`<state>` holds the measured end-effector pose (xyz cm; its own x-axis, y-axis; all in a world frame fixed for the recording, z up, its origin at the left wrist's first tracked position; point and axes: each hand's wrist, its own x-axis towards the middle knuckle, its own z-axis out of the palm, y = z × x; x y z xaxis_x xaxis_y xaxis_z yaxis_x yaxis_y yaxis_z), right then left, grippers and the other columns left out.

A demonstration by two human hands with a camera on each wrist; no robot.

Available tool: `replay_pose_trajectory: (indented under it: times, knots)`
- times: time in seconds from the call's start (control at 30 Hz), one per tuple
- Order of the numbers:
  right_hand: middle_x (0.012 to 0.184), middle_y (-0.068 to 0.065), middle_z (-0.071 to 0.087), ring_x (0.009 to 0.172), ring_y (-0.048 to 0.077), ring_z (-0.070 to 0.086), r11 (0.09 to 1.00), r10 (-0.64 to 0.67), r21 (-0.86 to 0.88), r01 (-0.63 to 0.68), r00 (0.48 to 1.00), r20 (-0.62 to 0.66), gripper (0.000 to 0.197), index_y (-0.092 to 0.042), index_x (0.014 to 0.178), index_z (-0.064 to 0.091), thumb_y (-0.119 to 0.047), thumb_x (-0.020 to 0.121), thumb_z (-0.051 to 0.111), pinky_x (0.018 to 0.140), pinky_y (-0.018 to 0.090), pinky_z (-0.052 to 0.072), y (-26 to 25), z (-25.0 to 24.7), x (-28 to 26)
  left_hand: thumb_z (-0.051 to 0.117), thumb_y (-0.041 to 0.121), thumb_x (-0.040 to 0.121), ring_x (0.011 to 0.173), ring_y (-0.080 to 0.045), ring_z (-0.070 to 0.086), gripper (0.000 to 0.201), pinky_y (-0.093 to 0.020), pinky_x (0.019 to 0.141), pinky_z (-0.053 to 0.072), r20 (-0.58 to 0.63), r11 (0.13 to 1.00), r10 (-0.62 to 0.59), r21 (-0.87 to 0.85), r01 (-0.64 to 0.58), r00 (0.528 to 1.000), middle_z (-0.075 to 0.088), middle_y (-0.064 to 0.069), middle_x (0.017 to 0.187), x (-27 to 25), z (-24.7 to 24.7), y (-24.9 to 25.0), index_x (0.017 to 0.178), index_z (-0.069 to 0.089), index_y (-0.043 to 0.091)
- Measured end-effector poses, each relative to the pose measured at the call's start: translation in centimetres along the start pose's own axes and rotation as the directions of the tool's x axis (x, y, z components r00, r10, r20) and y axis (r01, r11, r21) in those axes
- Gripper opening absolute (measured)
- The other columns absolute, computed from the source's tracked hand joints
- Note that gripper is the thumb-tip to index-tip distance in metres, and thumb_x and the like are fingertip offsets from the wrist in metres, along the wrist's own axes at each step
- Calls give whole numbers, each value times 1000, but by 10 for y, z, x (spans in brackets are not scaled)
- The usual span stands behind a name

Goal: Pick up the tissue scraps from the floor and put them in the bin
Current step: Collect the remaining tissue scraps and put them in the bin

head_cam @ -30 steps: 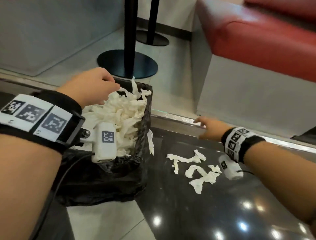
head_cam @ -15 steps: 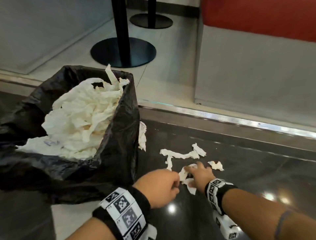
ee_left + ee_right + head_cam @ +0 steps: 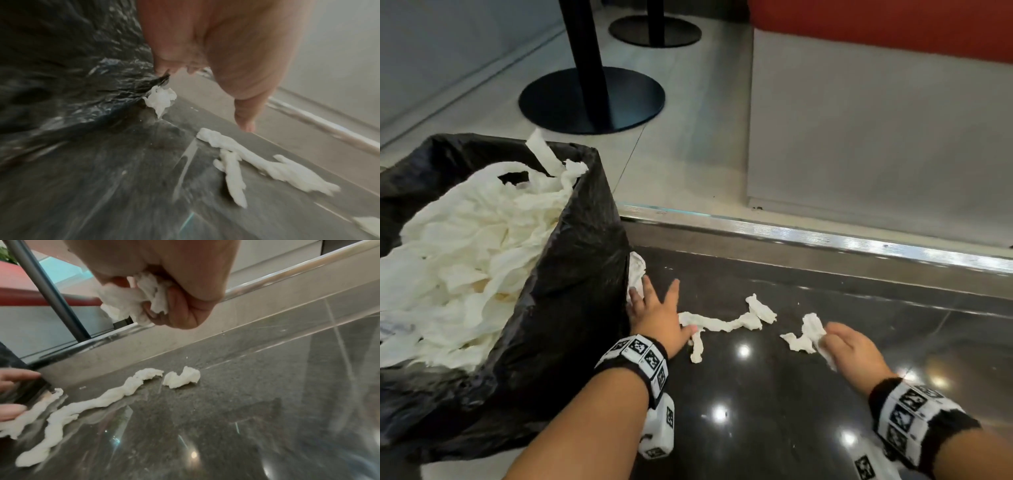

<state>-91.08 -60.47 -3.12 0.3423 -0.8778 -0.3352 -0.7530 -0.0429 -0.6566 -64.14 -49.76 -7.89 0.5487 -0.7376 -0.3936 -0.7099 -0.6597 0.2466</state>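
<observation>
The bin (image 3: 571, 308), lined with a black bag, stands at the left, heaped with white tissue (image 3: 476, 246). My left hand (image 3: 659, 308) is low beside the bag with its fingers spread and holds nothing. Its fingertips are at a small tissue scrap (image 3: 636, 274) (image 3: 161, 99) lying against the bag; I cannot tell whether they touch it. A long twisted tissue strip (image 3: 722, 322) (image 3: 257, 162) (image 3: 102, 399) lies on the dark floor between my hands, with a short piece (image 3: 182, 378) at its far end. My right hand (image 3: 840, 344) (image 3: 164, 301) grips a wad of tissue scraps (image 3: 804, 334) (image 3: 135, 298) just above the floor.
A metal strip (image 3: 825, 236) edges the glossy dark floor, with pale tiles beyond it. Two black pole bases (image 3: 592, 99) stand behind the bin. A grey bench base (image 3: 876, 130) with a red seat is at the back right.
My left hand has opened and moved left from the middle scraps to the bin's side. My right hand has moved right, carrying gathered scraps off the floor.
</observation>
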Motion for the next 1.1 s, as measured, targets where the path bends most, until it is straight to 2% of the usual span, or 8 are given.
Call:
replay_pose_trajectory:
  times: [0.13, 0.23, 0.4, 0.53, 0.63, 0.73, 0.9, 1.1]
  knots:
    - [54, 3, 40, 50, 14, 39, 968, 77, 235, -82, 997, 27, 25, -8, 57, 47, -20, 74, 60, 41, 15, 31, 11, -20, -21, 52, 84, 60, 143, -44, -13, 119, -56, 116, 0, 172, 978, -187, -64, 200, 967, -14, -16, 158, 40, 9, -8, 147, -13, 36]
    - [48, 1, 49, 38, 6, 43, 993, 117, 14, -117, 993, -32, 48, -8, 50, 50, -37, 86, 65, 41, 11, 32, 27, -24, -8, 44, 88, 61, 144, -41, -7, 116, -54, 116, 1, 182, 994, -106, 23, 104, 978, -3, -8, 159, 34, 34, 4, 149, -5, 32]
    - [75, -7, 46, 78, 23, 56, 924, -48, -380, 38, 999, -15, 33, -24, 62, 43, -25, 82, 69, 65, 24, 33, 37, -3, 32, 73, 47, 71, 98, -28, 57, 42, -46, 82, 46, 63, 949, 227, 211, -235, 972, 57, -4, 105, -11, 69, 38, 105, 60, 27]
    - [140, 8, 30, 120, 27, 51, 853, -22, -501, 150, 967, 253, 48, -26, 128, 49, -15, 84, 65, 100, 28, 41, 39, 28, 54, 39, 0, 88, 105, -31, 55, 40, -41, 88, 46, 169, 916, 317, 203, -347, 933, 45, -10, 124, -32, 78, 35, 125, 41, 15]
    - [132, 12, 39, 110, 33, 58, 728, 71, -661, 183, 938, 339, 40, -23, 127, 47, -15, 89, 56, 94, 31, 45, 36, 44, 66, 37, -6, 85, 104, -35, 59, 61, -44, 89, 49, 264, 921, 317, 144, -362, 911, 41, -14, 128, -41, 68, 28, 140, 24, 16]
    - [107, 14, 57, 104, 34, 60, 786, 61, -608, 111, 965, 255, 14, -13, 105, 53, -15, 91, 51, 82, 30, 44, 22, 46, 77, 35, -1, 91, 109, -36, 56, 36, -41, 91, 44, 343, 887, 325, 211, -410, 881, 47, -17, 127, -47, 43, 27, 125, 47, 3]
    - [127, 20, 56, 116, 36, 54, 899, 93, -438, -28, 987, 128, 48, -11, 135, 33, -17, 92, 52, 92, 34, 42, -4, 58, 101, 37, 11, 95, 98, -27, 57, 30, -30, 77, 42, 176, 784, 510, 308, -539, 842, 58, -14, 115, -61, -24, 38, 112, 61, 6]
    - [112, 23, 60, 104, 33, 60, 793, 81, -605, 71, 972, 220, 5, -15, 93, 35, -15, 94, 40, 75, 30, 37, -10, 91, 97, 52, 17, 89, 60, -12, 41, 18, -22, 54, 31, -208, 689, 703, 438, -578, 680, 52, 5, 70, -83, -162, 49, 75, 63, 20]
